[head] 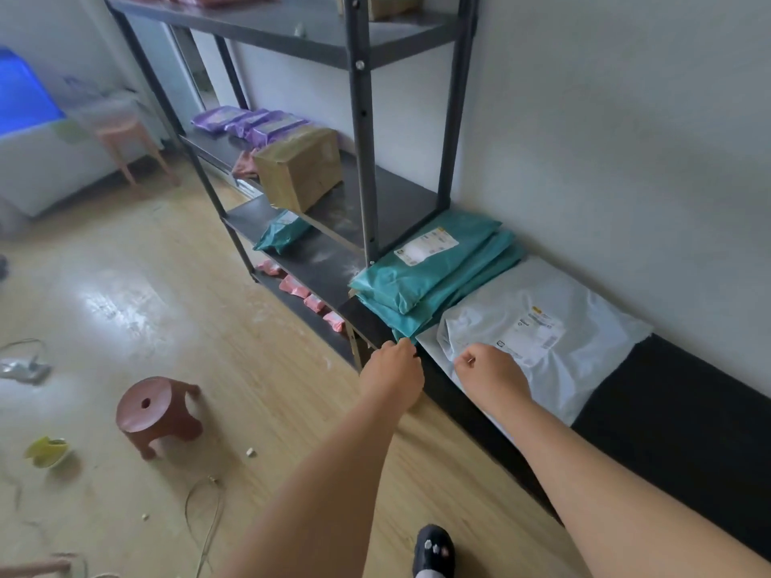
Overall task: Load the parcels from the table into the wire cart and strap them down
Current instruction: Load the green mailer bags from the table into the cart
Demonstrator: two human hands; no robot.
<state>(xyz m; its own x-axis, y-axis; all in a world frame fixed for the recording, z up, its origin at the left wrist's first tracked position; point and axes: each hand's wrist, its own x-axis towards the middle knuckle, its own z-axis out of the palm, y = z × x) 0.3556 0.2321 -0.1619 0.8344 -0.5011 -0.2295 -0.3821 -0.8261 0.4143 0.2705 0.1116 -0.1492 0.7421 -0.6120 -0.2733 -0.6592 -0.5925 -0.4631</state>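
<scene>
Flooring (167,264) of pale wood pattern is noted, glossy and scuffed, running out from a dark metal shelving rack (363,118) that is set against a white wall (626,118). Directly right of the rack, along the same wall, a low black counter (688,410) is recorded. On its end nearest the rack, touching the rack's front post, a stack of teal parcels (438,277) is laid flat with a white label uppermost. Just right of that stack, its edge tucked under the stack's corner, a pale grey parcel (542,327) with a printed label is laid flat.

The left hand (392,373) is held with fingers curled at the spot where the corners of the stack and the grey parcel meet; which of the two is gripped, if either, cannot be told. The right hand (492,373) is placed knuckles up on the grey parcel's near edge, its film pinched between curled fingers.

Within the rack, purple packets (250,123) and a cardboard box (300,168) are held on the middle shelf, a small teal packet (283,231) on the shelf below, and pink packets (308,294) on the lowest shelf.

Out on the floor in front of the rack, a brown stool (154,410) and a loose cable (208,515) are seen; beyond the rack's far end, a pink stool (129,148) is observed.
</scene>
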